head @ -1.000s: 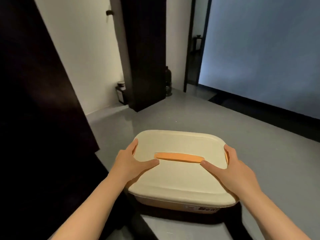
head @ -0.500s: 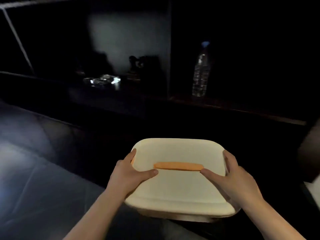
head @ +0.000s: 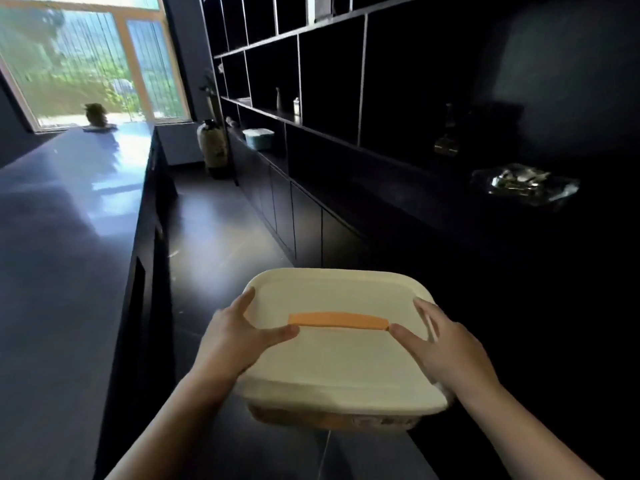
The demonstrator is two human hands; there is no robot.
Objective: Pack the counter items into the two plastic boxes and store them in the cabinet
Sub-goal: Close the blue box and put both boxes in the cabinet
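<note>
To my left, a long dark bench [head: 65, 237] with a glossy top runs toward a large window [head: 86, 64] that admits daylight and shows greenery outside. A small dark object [head: 95, 116] sits at the bench's far end. A dark, reflective floor [head: 214, 230] forms an aisle ahead of me. To my right stands a black wall unit: open shelves [head: 311, 64] above, closed cabinet doors [head: 294, 220] below. A vase [head: 211, 147] stands at the aisle's far end.
</note>
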